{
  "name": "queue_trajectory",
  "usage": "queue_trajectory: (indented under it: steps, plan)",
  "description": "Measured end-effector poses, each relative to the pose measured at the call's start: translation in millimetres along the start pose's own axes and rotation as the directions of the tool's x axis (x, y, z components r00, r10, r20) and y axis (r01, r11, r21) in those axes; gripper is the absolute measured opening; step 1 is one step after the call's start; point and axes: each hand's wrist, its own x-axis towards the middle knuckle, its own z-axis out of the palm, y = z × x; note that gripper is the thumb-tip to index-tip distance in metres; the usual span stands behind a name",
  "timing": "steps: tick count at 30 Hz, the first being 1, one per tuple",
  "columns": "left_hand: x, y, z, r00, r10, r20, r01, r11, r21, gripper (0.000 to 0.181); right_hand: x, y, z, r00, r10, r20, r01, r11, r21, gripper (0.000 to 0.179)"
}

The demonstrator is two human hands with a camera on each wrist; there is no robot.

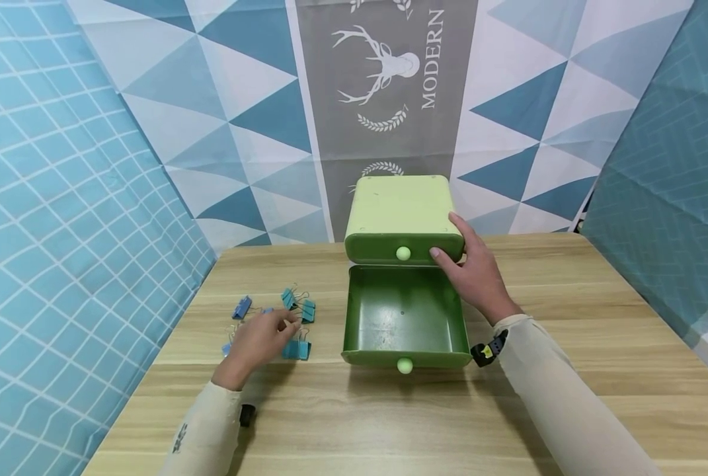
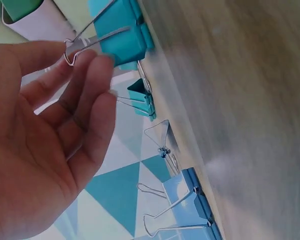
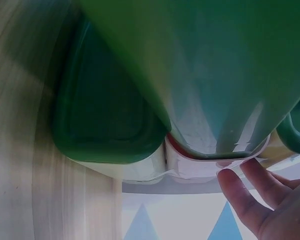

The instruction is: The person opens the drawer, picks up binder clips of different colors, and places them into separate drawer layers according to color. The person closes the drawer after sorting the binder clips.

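Note:
At the left of the table my left hand [image 1: 262,338] is among several binder clips. In the left wrist view its thumb and fingertips pinch the wire handle of a teal binder clip [image 2: 122,35]. Smaller teal and blue clips lie beyond it, including a blue binder clip [image 2: 185,200]. My right hand [image 1: 478,274] holds the right front corner of a green drawer cabinet [image 1: 404,205], thumb on the top drawer's front and fingers along the side. Below that, a dark green drawer [image 1: 406,358] is pulled out, with nothing inside.
Another green drawer [image 3: 107,110] sits pushed in beneath the pulled-out one. Round light-green knobs mark the drawer fronts. Patterned cloth [image 1: 383,132] hangs behind the wooden table [image 1: 597,344], and a blue checked cloth [image 1: 62,198] borders its left side.

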Motion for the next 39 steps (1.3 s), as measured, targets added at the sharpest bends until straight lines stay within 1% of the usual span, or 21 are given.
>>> queue_trajectory:
  steps: [4, 9, 13, 18, 25, 30, 36, 39]
  plan:
    - [-1.3, -1.4, -0.8, 1.0, 0.0, 0.018, 0.0, 1.0, 0.011, 0.017, -0.6, -0.2, 0.4, 1.0, 0.006, -0.006, -0.006, 1.0, -0.005, 0.073]
    - [-1.5, -2.9, -1.6, 0.999, 0.004, 0.035, -0.003, 1.0, -0.013, 0.016, -0.2, -0.3, 0.4, 1.0, 0.003, -0.005, -0.003, 1.0, -0.009, 0.074]
    - [-1.6, -2.8, -2.3, 0.999, 0.024, 0.032, -0.023, 0.999, -0.029, 0.017, 0.3, -0.5, 0.5, 1.0, 0.004, -0.006, -0.004, 1.0, -0.002, 0.073]
    - [-2.7, -2.3, -2.2, 0.999, 0.023, 0.035, -0.021, 0.999, -0.049, 0.02, 1.5, -0.5, 0.8, 1.0, -0.004, 0.002, 0.004, 1.0, 0.005, 0.074]
    - [-3.3, -1.0, -2.8, 0.999, 0.053, 0.006, -0.053, 0.997, -0.057, 0.023, 1.3, -0.9, -0.7, 1.0, -0.004, -0.003, 0.004, 1.0, 0.003, 0.074]
    - [-3.8, 2.0, -3.9, 0.999, 0.048, 0.006, -0.047, 0.993, -0.108, 0.027, 0.7, -0.7, -1.5, 1.0, -0.001, -0.009, 0.001, 1.0, -0.001, 0.074]
    - [-5.4, 5.0, -4.6, 0.999, 0.032, 0.02, -0.027, 0.982, -0.189, 0.03, -0.2, 0.2, -0.5, 1.0, -0.003, -0.004, 0.003, 1.0, 0.008, 0.074]
    - [-5.7, 5.7, -4.9, 0.999, 0.03, 0.02, -0.025, 0.979, -0.204, 0.031, -0.5, 0.7, 0.0, 1.0, -0.011, 0.002, 0.011, 1.0, 0.014, 0.074]
